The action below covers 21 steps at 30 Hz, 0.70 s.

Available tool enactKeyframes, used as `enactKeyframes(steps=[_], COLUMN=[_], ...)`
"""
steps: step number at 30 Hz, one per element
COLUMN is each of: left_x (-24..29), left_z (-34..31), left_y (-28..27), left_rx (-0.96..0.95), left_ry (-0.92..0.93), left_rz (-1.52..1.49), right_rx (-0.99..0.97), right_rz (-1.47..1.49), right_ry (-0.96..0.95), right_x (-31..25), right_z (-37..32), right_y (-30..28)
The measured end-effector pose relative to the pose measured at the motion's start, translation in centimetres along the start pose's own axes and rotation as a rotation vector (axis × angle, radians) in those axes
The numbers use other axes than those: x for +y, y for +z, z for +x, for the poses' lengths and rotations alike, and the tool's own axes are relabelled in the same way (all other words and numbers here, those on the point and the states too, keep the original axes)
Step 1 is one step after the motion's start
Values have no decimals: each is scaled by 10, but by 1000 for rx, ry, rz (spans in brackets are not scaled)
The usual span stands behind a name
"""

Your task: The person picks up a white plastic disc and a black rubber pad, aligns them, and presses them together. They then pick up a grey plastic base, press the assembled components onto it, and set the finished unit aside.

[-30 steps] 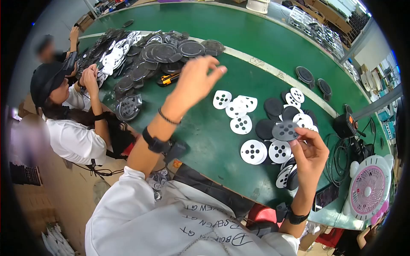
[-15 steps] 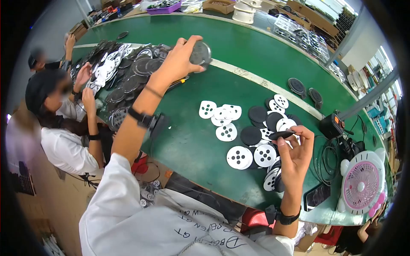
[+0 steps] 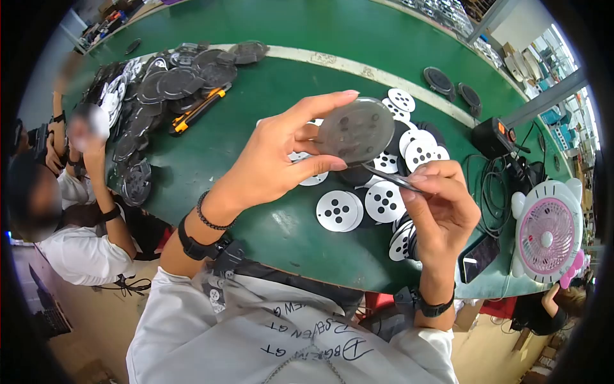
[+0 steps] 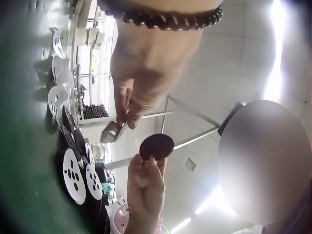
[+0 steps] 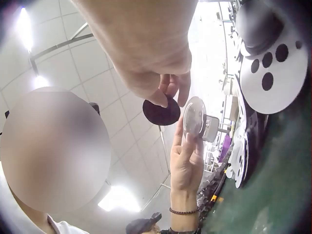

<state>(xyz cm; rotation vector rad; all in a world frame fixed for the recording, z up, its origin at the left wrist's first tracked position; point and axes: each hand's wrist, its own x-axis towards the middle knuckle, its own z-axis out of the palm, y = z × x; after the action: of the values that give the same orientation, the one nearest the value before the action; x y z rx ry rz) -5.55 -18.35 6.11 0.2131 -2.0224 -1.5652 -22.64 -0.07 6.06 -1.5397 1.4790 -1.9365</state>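
My left hand (image 3: pixel 272 157) holds a clear grey round plastic case (image 3: pixel 358 131) by its edge between thumb and fingers. Opposite it, my right hand (image 3: pixel 441 208) pinches a thin black disc (image 5: pixel 162 111) at its rim. In the head view this disc is seen nearly edge-on, close below the case. Both pieces are held above the table. Under them lie white discs with black dots (image 3: pixel 336 211), mixed with black discs (image 4: pixel 75 141) in a loose heap. The left forearm and hand partly hide some of the white discs.
A large pile of clear dark cases (image 3: pixel 179 83) lies at the left, with a yellow-black utility knife (image 3: pixel 199 110) beside it. Two round cases (image 3: pixel 438 80) lie beyond the pale strip. On the right are a black box (image 3: pixel 492 137), cables, a phone (image 3: pixel 480 259) and a pink fan (image 3: pixel 547 233). People sit at left.
My left hand reached to the pile, took a round case and brought it back right, in front of me. My right hand keeps the black disc, now turned nearly edge-on beside the case.
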Motion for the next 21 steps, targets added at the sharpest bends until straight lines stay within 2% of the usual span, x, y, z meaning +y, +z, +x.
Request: enactKeyframes(steps=[3,4,5,7,9,11,14,21], left_x=[1,-6,-8,-11,-8,-8,-7,-16], left_z=[-8,-8,-9,-10,-11,-10,-9,-7], left_y=[-3,5,3,0,1,-2,1,9], left_rx=[16,133,132,84,107,49,71,105], left_ry=[-110,97,86,249,219,304,358,388], left_rz=[99,51,46,247,228,312,360,265], right_rx=[38,38,19,-16,-6,-10,-42,-9], right_rz=[-120,-121,-160,-238,-250,-275,-265,-267], right_ry=[41,50,-11,-135,-118,-140,-110,-102], right_x=[-6,-4,-2,2,-1,-2,-2,-2], right_z=[-1,0,1,1,1,2,0,0], right_y=[10,9,7,5,6,5,6,7])
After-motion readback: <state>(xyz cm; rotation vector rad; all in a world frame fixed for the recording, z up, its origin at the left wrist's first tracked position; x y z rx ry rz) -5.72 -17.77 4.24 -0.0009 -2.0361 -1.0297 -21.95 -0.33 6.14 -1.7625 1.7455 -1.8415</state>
